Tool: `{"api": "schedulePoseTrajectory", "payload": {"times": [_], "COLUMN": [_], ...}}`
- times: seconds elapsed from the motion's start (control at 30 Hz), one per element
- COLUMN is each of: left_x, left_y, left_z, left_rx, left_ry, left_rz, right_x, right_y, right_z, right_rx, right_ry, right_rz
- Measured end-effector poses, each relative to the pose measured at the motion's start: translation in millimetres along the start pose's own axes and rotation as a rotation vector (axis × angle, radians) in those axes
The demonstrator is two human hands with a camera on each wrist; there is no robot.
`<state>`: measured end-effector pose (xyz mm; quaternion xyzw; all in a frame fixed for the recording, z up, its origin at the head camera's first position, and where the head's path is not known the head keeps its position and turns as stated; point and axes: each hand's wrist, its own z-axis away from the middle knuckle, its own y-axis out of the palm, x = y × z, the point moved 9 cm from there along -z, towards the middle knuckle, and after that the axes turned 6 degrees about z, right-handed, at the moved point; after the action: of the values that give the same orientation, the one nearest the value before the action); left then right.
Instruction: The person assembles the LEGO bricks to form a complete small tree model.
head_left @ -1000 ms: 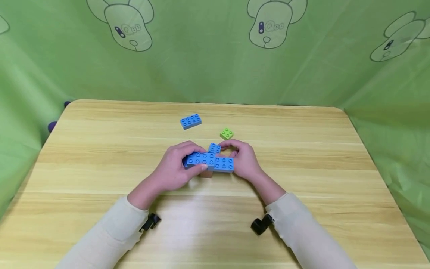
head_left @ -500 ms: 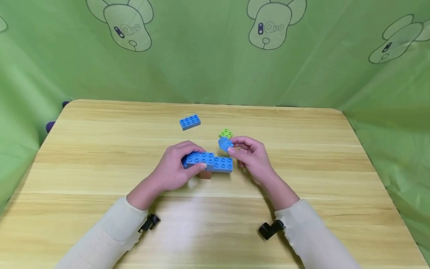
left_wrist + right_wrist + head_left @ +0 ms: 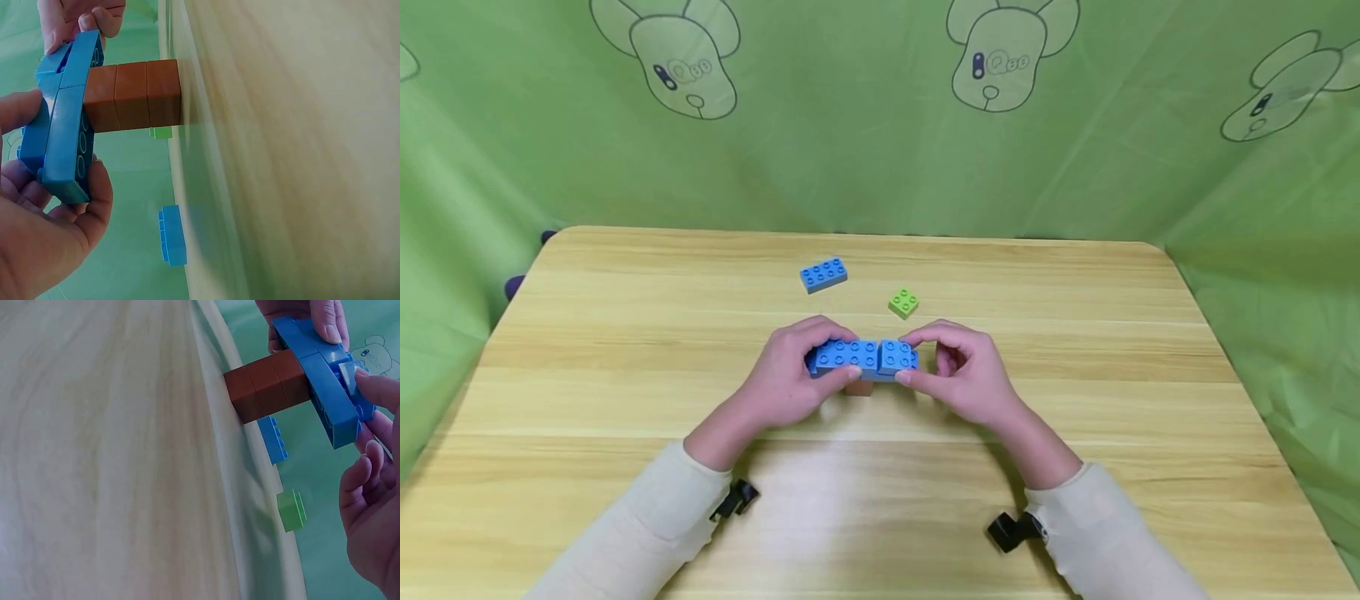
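A stack of brown bricks (image 3: 132, 95) stands on the table and carries a row of blue bricks (image 3: 65, 137) across its top. My left hand (image 3: 793, 371) grips the left end of this row, thumb in front and fingers behind, around an upper blue brick (image 3: 842, 354). Between thumb and index finger, my right hand (image 3: 962, 371) pinches a small blue brick (image 3: 893, 357) over the row's right part, close beside the upper brick. In the right wrist view the small brick (image 3: 350, 378) looks slightly tilted; whether it is fully seated I cannot tell.
A loose blue eight-stud brick (image 3: 823, 274) lies farther back on the wooden table (image 3: 1075, 333), left of centre. Closer in, behind the build, is a small lime-green brick (image 3: 903, 303). Green cloth (image 3: 850, 150) hangs around the table's back and sides.
My right hand has moved the small blue brick from behind the row, tilted it in the air near the green brick, then brought it onto the row's right part. My left hand stays in place.
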<state>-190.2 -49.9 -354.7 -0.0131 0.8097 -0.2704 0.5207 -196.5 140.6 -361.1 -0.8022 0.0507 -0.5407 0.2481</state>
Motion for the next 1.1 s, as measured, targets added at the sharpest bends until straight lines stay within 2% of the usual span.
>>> {"api": "schedulePoseTrajectory", "payload": {"times": [0.1, 0.37, 0.63, 0.73, 0.83, 1.0, 1.1], "left_x": [0.7, 2.7, 1.8, 2.5, 2.8, 4.5, 3.5], "left_y": [0.3, 3.5, 2.7, 3.0, 2.7, 2.4, 3.1], "left_z": [-0.2, 2.4, -0.1, 0.0, 0.5, 1.7, 1.3], "left_rx": [0.003, 0.016, 0.004, 0.01, 0.012, 0.018, 0.03], "left_ry": [-0.006, -0.044, -0.024, -0.023, -0.022, -0.04, -0.032], "left_rz": [0.003, 0.025, 0.033, 0.03, 0.023, 0.016, 0.015], "right_x": [5.0, 17.5, 17.2, 12.1, 2.7, -22.9, -33.9], "right_y": [1.6, 8.9, 7.0, 5.9, 6.1, 13.1, 17.0], "right_z": [-0.4, 5.1, 6.6, 8.7, 12.0, 21.6, 26.9], "right_rx": [-0.014, -0.024, -0.06, -0.092, -0.12, -0.124, -0.127], "right_ry": [-0.048, -0.237, -0.264, -0.229, -0.152, 0.049, 0.118], "right_rz": [0.034, 0.14, 0.206, 0.204, 0.159, -0.021, -0.117]}}
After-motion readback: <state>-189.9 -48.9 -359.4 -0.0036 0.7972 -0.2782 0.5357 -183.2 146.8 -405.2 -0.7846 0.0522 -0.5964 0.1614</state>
